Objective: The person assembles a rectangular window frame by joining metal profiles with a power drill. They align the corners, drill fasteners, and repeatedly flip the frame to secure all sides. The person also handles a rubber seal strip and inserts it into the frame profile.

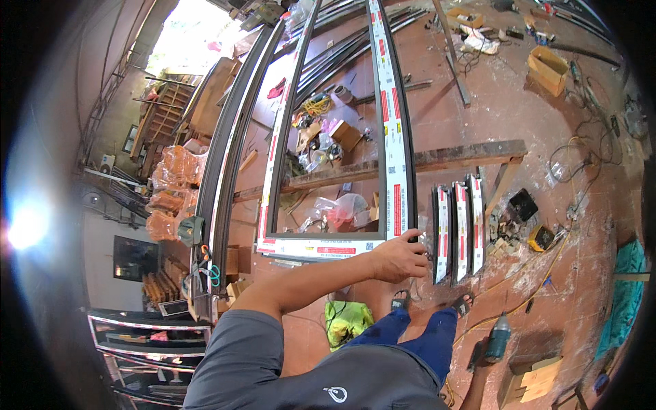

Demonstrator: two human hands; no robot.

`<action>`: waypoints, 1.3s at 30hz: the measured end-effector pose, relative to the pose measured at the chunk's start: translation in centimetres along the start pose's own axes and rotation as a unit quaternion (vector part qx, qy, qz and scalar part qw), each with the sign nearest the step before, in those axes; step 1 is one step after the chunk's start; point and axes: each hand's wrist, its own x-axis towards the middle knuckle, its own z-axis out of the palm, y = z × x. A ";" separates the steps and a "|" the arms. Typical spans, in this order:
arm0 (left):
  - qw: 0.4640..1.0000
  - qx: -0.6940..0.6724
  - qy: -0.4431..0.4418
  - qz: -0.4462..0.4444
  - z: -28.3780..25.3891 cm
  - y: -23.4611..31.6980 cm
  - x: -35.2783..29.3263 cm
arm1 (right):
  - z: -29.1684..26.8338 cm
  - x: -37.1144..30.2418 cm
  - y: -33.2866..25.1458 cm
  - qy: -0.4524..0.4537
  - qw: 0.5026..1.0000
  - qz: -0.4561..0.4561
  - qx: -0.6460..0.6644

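A long rectangular frame [395, 164] of dark profile, covered with printed white protective film, lies in front of me. At its near right corner is my left hand [400, 260], with its fingers curled closed. A small dark piece shows at the fingertips; I cannot make out whether it is a separate thing or the frame's edge. Low on the right, my right hand [482, 369] is wrapped round a teal cordless drill [499, 337], its tip pointing away from me. Much of that hand is hidden behind the tool.
A wooden beam [451, 156] runs crosswise under the frame. Three short film-covered profiles [460, 229] stand right of the corner. Long profiles [232, 150] lie along the left, with scissors [214, 275] near their end. A yellow tape measure [541, 238], cables and cardboard boxes [547, 70] lie on the floor.
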 end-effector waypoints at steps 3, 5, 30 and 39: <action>1.000 0.003 -0.016 -0.023 -0.1 0.3 0.3 | -1.7 2.3 -1.2 -0.022 0.998 0.035 0.052; 0.999 0.016 -0.012 -0.039 -0.4 0.8 0.4 | -2.6 3.4 -1.6 -0.041 0.994 0.056 0.090; 0.855 0.146 0.044 -0.495 3.1 3.4 -7.5 | -2.9 2.0 -2.4 -0.146 0.979 0.080 0.116; 0.866 0.091 0.039 -0.489 2.9 3.1 -8.8 | 3.4 3.3 -12.5 -0.268 0.925 0.161 0.218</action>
